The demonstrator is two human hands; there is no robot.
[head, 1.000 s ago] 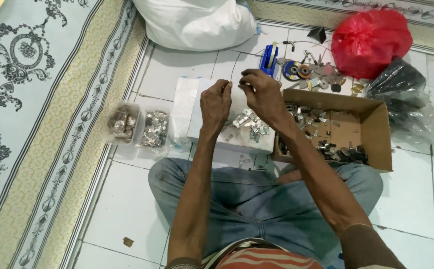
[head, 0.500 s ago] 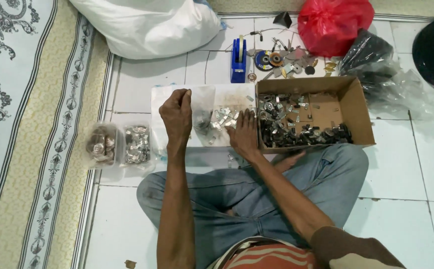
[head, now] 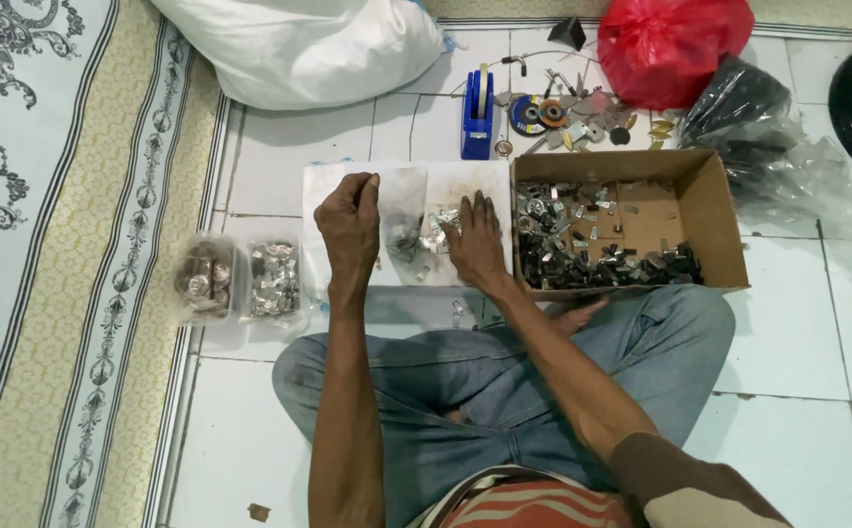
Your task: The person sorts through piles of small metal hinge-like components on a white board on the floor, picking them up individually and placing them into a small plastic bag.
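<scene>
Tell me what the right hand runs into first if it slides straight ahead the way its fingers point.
Probably the small pile of shiny metal pieces on the white board just past the right hand; further on, the blue tape dispenser.

Home floor workspace: white tiles (head: pixel 279 156), patterned carpet (head: pixel 44 244), cardboard box (head: pixel 709 235) of metal parts.

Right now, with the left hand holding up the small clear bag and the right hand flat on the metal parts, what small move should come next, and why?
Probably the right hand should pinch a few metal parts and lift them to the bag. The left hand holds the bag by its top edge, with some parts already inside, and loose ones lie under the right fingers on the white board.
</scene>
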